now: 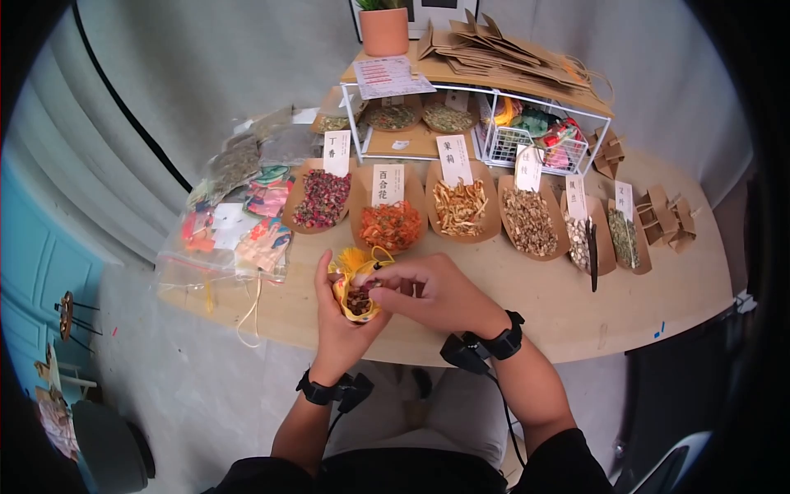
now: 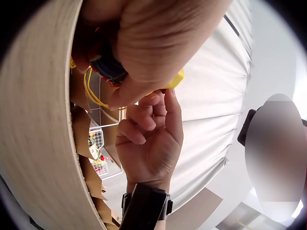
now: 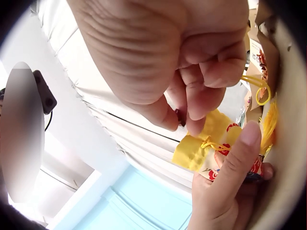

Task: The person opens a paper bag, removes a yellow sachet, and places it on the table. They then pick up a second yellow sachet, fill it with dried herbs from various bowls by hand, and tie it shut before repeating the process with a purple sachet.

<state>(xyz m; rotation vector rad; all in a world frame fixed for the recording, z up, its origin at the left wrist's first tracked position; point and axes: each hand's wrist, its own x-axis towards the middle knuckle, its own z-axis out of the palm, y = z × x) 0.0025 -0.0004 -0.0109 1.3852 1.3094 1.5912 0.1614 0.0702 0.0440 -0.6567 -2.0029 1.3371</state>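
Observation:
A yellow drawstring pouch [image 1: 339, 291] with a red flower print is held upright in my left hand [image 1: 336, 329], its mouth open and dark dried pieces inside. The right wrist view shows the pouch's yellow cloth collar [image 3: 189, 153] and the left thumb pressed along its printed side. Just over the mouth, my right hand [image 1: 440, 292] pinches a small dark red dried flower bud [image 3: 180, 118] between thumb and fingertips. A yellow tassel [image 1: 355, 259] and a looped yellow cord hang off the far side of the pouch.
Beyond the hands stand labelled paper trays of dried herbs, among them dark pink buds [image 1: 321, 199] and orange petals [image 1: 392, 224]. Dark tongs [image 1: 592, 255] lie across one tray at right. Plastic bags with cloth pouches [image 1: 265, 243] lie left. A white-framed shelf [image 1: 485, 89] stands behind.

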